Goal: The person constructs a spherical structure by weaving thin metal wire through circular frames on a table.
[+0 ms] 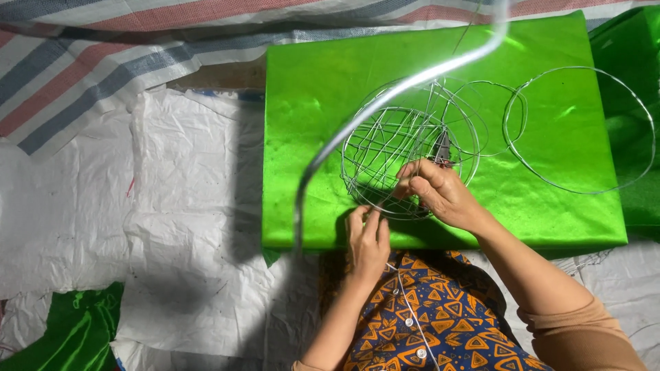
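At far left: striped red, blue and white tarp (75, 62) above, crumpled white plastic sheeting (137, 220) below, scrap of green cloth (69, 333) in the bottom corner. Further right: shiny green board (309, 103) lying flat, a blurred pale cord (385, 96) arching over it close to the camera. At the board's near edge: left hand (368, 240), fingers pinched on the lower rim of a round wire basket frame (399, 151). Just right of it: right hand (440, 192), fingers closed around dark pliers (442, 148) inside the frame. Beyond, on the green surface: small wire ring (485, 117), then large wire hoop (577, 130). Below: orange patterned garment (426, 309).
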